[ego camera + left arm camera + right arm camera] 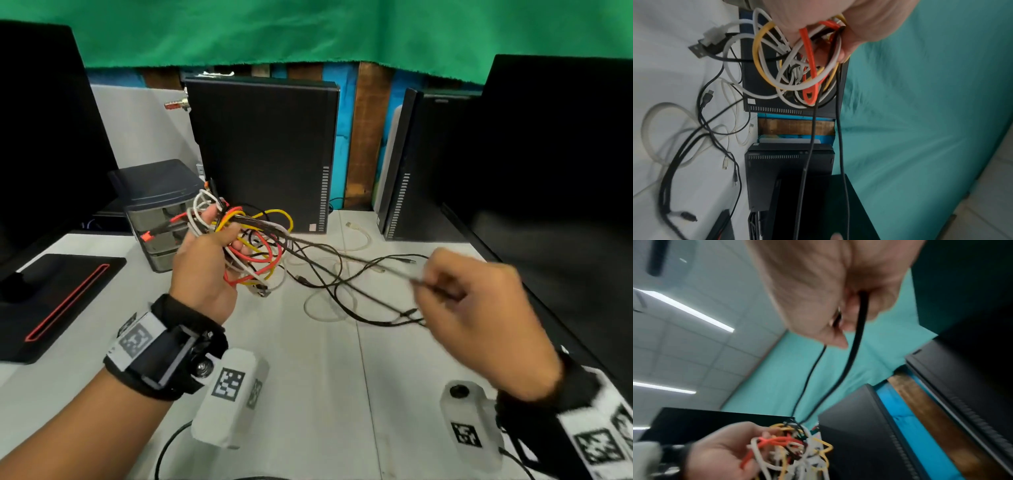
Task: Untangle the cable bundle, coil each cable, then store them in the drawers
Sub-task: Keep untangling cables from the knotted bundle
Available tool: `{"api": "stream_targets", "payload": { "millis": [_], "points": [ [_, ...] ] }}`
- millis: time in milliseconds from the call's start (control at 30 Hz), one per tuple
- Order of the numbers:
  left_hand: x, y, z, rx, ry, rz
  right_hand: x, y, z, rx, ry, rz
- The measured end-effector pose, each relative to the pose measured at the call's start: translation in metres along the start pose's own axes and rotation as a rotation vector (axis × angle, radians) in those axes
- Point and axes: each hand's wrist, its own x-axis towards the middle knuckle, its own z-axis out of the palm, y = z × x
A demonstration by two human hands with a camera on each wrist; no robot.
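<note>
My left hand [205,260] grips a tangled cable bundle [255,246] of white, yellow, red and black loops, held above the white table [308,394]. The bundle [797,69] hangs from those fingers in the left wrist view. My right hand [472,308] pinches a black cable [342,255] that runs taut in two strands from the bundle to the right. In the right wrist view the black cable [857,340] leaves the right hand [838,293] toward the bundle [793,449]. A small grey drawer unit [159,212] stands behind the left hand.
Loose black and white cables [346,294] lie on the table between the hands. Two black computer towers [263,150] [411,164] stand at the back. Dark monitors [561,192] flank both sides; a monitor base [58,301] with a red stripe sits left.
</note>
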Motion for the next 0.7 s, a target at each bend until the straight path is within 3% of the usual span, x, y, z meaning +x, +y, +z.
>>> {"api": "stream_targets", "payload": {
  "millis": [100, 167, 233, 300, 333, 367, 433, 500, 567, 633, 667, 700],
  "points": [
    [-0.01, -0.004, 0.004, 0.038, 0.009, 0.031, 0.008, 0.027, 0.013, -0.025, 0.499, 0.114],
    [-0.015, -0.01, 0.006, 0.049, 0.002, 0.021, 0.013, 0.041, 0.01, 0.132, 0.619, 0.29],
    [-0.018, -0.013, 0.006, 0.073, 0.011, 0.011, 0.019, 0.041, 0.003, 0.522, 0.469, 0.654],
    [-0.019, -0.016, 0.008, 0.091, 0.025, 0.016, 0.021, 0.032, 0.0, 0.924, 0.101, 0.97],
    [-0.019, -0.017, 0.008, 0.094, 0.04, 0.023, 0.022, 0.028, -0.001, 1.087, 0.011, 1.021],
    [-0.019, -0.017, 0.009, 0.096, 0.059, 0.031, 0.022, 0.025, -0.001, 1.225, 0.013, 1.023],
    [-0.018, -0.017, 0.008, 0.11, 0.094, 0.051, 0.025, 0.019, -0.001, 1.363, 0.12, 0.958],
    [-0.016, -0.018, 0.005, 0.128, 0.131, 0.07, 0.025, 0.021, 0.004, 1.242, 0.238, 0.786],
    [-0.011, -0.02, 0.001, 0.132, 0.177, 0.083, 0.019, 0.028, 0.008, 0.785, 0.435, 0.489],
    [-0.004, -0.02, -0.003, 0.145, 0.219, 0.097, 0.012, 0.037, 0.008, 0.174, 0.582, 0.123],
    [-0.001, -0.018, -0.005, 0.154, 0.223, 0.103, 0.01, 0.04, 0.005, -0.087, 0.575, 0.013],
    [0.001, -0.016, -0.006, 0.161, 0.209, 0.106, 0.009, 0.046, 0.001, -0.26, 0.501, 0.022]
  ]
}}
